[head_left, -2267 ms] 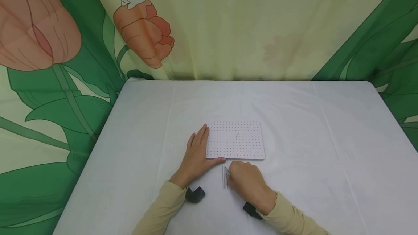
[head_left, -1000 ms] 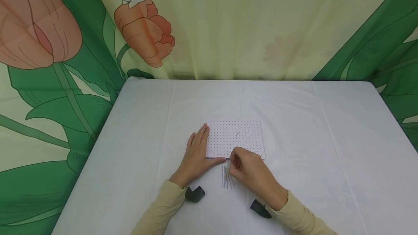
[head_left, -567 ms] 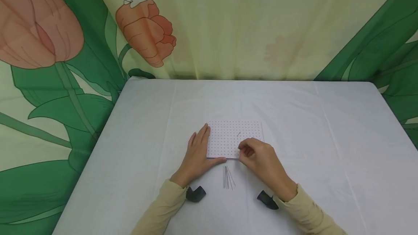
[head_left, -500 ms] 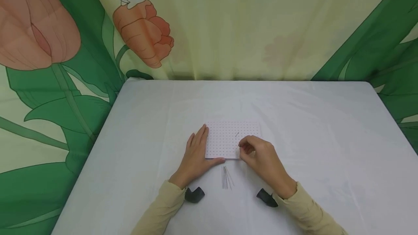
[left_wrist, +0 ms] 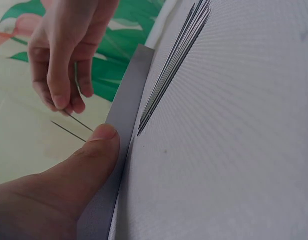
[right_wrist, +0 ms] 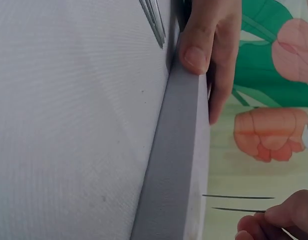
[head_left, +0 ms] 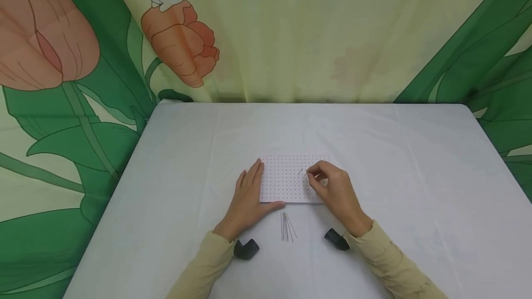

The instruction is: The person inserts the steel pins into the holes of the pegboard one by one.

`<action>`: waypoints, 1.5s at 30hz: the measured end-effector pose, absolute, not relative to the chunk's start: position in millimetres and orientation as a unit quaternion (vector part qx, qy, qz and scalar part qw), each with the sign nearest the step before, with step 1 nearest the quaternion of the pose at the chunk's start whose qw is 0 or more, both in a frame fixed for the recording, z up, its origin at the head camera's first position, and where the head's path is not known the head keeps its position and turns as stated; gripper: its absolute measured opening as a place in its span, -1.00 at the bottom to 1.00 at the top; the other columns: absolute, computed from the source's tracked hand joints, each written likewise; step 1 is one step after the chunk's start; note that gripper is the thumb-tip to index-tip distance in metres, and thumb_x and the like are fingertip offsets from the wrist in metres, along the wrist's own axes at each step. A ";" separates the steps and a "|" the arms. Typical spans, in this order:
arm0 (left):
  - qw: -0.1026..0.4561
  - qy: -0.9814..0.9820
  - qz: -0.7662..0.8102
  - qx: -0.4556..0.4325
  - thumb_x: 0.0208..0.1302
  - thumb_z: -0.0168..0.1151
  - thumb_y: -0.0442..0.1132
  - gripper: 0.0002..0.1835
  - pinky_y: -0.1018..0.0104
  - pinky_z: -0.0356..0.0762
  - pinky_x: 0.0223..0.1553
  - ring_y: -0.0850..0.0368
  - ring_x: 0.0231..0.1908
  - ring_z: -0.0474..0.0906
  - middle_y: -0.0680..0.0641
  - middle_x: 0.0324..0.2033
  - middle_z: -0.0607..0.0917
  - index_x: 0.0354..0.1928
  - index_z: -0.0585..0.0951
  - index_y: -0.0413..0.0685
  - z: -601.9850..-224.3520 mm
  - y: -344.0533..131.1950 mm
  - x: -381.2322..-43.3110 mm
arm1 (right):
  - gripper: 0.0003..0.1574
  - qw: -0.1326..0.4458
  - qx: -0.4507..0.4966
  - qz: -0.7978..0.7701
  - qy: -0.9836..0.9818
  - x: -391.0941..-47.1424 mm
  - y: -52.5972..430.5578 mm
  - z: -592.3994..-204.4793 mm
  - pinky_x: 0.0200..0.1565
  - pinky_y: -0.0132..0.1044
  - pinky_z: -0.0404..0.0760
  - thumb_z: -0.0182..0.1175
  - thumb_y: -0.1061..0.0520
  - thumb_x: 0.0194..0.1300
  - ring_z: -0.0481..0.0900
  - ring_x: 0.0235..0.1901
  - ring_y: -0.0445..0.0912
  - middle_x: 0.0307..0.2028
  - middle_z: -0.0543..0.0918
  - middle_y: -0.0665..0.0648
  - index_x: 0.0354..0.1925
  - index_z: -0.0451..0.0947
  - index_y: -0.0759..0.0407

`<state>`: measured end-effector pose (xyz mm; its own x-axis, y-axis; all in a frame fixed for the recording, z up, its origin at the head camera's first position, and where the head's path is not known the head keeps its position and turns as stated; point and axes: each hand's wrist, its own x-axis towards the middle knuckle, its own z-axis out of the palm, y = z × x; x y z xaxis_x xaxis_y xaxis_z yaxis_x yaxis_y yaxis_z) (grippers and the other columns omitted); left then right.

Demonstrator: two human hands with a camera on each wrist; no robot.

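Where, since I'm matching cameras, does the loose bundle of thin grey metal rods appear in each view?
Head: rod bundle, lower centre.
Left wrist: rod bundle, upper half, slightly right.
Right wrist: rod bundle, top centre, partly cropped.
Shared landmark: white rectangular perforated board.

On the table [head_left: 374,151] we see a board [head_left: 282,179] against our left fingers [head_left: 251,177] and pins [left_wrist: 172,67] near the left thumb [head_left: 274,206].

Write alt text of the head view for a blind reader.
A right hand pinches a thin metal pin over a white perforated board, beside another pin sticking up from it. The left hand rests against the board's left edge; loose pins lie on the white cloth in front.
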<state>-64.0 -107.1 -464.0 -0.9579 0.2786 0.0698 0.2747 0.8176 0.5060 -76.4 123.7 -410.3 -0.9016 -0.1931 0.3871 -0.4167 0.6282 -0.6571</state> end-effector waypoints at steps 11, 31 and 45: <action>0.001 0.953 0.262 0.149 0.01 0.40 0.36 0.29 -0.01 -0.18 0.53 0.04 0.54 -0.08 -0.11 0.56 -0.01 0.56 -0.03 -0.21 -464.1 -106.7 -63.8 | -0.91 0.125 0.153 0.388 -0.900 -82.3 122.5 -419.6 -0.29 -0.18 0.68 0.30 0.39 0.20 0.66 -0.36 -0.11 -0.33 0.74 0.12 -0.31 0.64 0.25; -0.002 0.955 0.259 0.145 0.01 0.41 0.35 0.28 -0.02 -0.15 0.53 0.02 0.53 -0.05 -0.13 0.56 0.02 0.55 -0.01 -0.23 -465.0 -106.7 -64.4 | -0.79 0.105 0.144 0.359 -0.916 -80.3 123.3 -417.1 -0.15 -0.09 0.71 0.35 0.31 0.19 0.72 -0.27 0.01 -0.23 0.74 0.20 -0.17 0.65 0.34; 0.008 0.953 0.270 0.135 0.01 0.42 0.34 0.29 0.03 -0.22 0.55 0.05 0.55 -0.08 -0.11 0.57 -0.01 0.56 -0.03 -0.22 -464.0 -106.1 -65.4 | -0.89 0.033 0.189 0.338 -0.921 -52.7 115.7 -395.3 -0.34 -0.35 0.64 0.35 0.33 0.13 0.59 -0.42 -0.20 -0.41 0.66 0.00 -0.30 0.66 0.23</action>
